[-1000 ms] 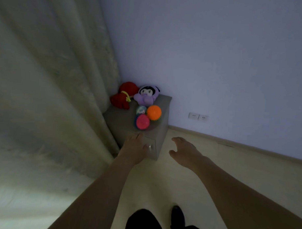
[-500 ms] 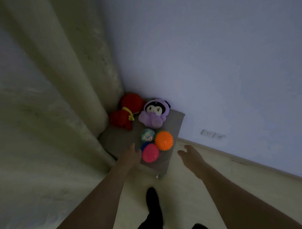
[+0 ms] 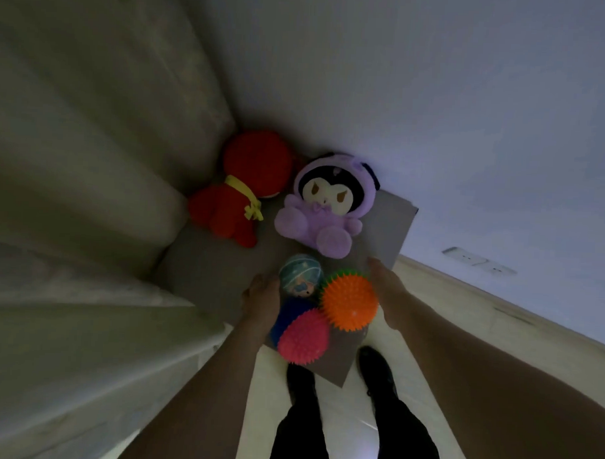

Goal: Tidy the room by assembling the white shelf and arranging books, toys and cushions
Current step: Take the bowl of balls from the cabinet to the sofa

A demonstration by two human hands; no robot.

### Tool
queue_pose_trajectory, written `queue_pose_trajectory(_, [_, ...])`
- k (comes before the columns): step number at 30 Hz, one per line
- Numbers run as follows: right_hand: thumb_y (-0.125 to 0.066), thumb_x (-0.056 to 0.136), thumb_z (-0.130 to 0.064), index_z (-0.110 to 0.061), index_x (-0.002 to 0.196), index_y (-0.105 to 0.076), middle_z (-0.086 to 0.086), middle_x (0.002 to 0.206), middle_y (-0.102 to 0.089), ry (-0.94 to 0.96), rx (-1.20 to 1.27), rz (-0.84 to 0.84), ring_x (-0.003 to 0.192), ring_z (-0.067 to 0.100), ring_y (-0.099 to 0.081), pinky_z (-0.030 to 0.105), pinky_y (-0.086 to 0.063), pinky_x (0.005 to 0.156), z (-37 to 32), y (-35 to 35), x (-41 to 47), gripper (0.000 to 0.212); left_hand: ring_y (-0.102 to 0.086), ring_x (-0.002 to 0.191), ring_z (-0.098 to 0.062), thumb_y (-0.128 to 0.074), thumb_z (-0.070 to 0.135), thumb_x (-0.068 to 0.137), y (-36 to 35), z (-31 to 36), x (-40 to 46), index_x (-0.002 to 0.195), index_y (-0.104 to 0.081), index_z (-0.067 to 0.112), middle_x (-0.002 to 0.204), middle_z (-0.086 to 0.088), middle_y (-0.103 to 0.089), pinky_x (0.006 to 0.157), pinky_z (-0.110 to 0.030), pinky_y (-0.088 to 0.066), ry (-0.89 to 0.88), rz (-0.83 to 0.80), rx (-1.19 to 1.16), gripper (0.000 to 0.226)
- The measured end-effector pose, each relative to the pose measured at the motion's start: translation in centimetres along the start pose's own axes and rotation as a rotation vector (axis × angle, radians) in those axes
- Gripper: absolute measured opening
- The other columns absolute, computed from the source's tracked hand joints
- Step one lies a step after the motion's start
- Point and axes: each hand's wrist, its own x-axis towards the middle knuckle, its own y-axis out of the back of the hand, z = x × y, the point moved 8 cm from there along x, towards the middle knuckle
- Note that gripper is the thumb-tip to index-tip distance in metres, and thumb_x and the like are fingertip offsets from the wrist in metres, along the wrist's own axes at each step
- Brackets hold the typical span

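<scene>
Both arms reach forward to a grey cabinet (image 3: 203, 270) at frame centre. The left hand (image 3: 261, 296) and right hand (image 3: 386, 287) flank a ball cluster, fingers straight, each grip open. Between them sit a patterned ball (image 3: 301, 274), orange ball (image 3: 349, 299), pink ball (image 3: 303, 336) and blue ball (image 3: 286, 316). Above, a red plush (image 3: 240, 189) lies tilted; a purple plush (image 3: 324, 209) sits upright, facing the camera.

We see a pale curtain (image 3: 73, 187) filling the space left of the fingers, a bare wall (image 3: 436, 96) beyond them, a double wall socket (image 3: 478, 260) to their right above the baseboard (image 3: 497, 304), and light floor (image 3: 268, 382) beneath.
</scene>
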Motion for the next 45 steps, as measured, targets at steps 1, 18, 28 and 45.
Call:
queue_pose_trajectory(1, [-0.039, 0.099, -0.044, -0.015, 0.136, -0.045, 0.008, 0.130, -0.052, -0.034, 0.007, -0.018, 0.114, 0.025, -0.052, 0.028, -0.034, 0.083, 0.5, -0.4, 0.9, 0.047, -0.037, 0.134, -0.029, -0.037, 0.045, 0.101, -0.7, -0.7, 0.4, 0.147, -0.036, 0.019, 0.151, -0.007, -0.035, 0.111, -0.044, -0.032, 0.025, 0.015, -0.089, 0.053])
queue_pose_trajectory(18, [-0.045, 0.086, -0.065, -0.020, 0.086, -0.062, 0.020, 0.105, -0.065, 0.032, -0.624, -0.336, 0.082, 0.029, -0.054, 0.060, -0.048, 0.071, 4.9, 0.6, -3.3, 0.048, -0.057, 0.105, -0.022, -0.048, 0.051, 0.089, -0.2, -1.9, -16.4, 0.114, -0.058, 0.026, 0.115, -0.002, -0.058, 0.100, -0.047, -0.046, 0.100, 0.069, -0.636, 0.037])
queue_pose_trajectory(28, [-0.024, 0.101, -0.049, -0.002, 0.107, -0.058, 0.022, 0.101, -0.060, -0.085, -0.535, -0.548, 0.094, 0.035, -0.058, 0.049, -0.043, 0.093, 8.5, -0.2, -23.4, 0.058, -0.043, 0.129, -0.025, -0.042, 0.041, 0.101, -0.1, -14.1, -32.2, 0.143, -0.043, 0.017, 0.145, -0.007, -0.045, 0.102, -0.035, -0.034, 0.177, 0.482, -0.966, 0.048])
queue_pose_trajectory(45, [-0.041, 0.086, -0.046, -0.019, 0.086, -0.058, 0.009, 0.092, -0.067, 0.205, -1.241, -0.702, 0.083, 0.028, -0.061, 0.033, -0.043, 0.087, 43.2, 1.5, -43.0, 0.032, -0.044, 0.122, -0.025, -0.042, 0.041, 0.098, -14.3, -48.8, -64.0, 0.135, -0.051, 0.015, 0.141, -0.012, -0.045, 0.109, -0.045, -0.035, 0.378, 0.920, -1.464, 0.046])
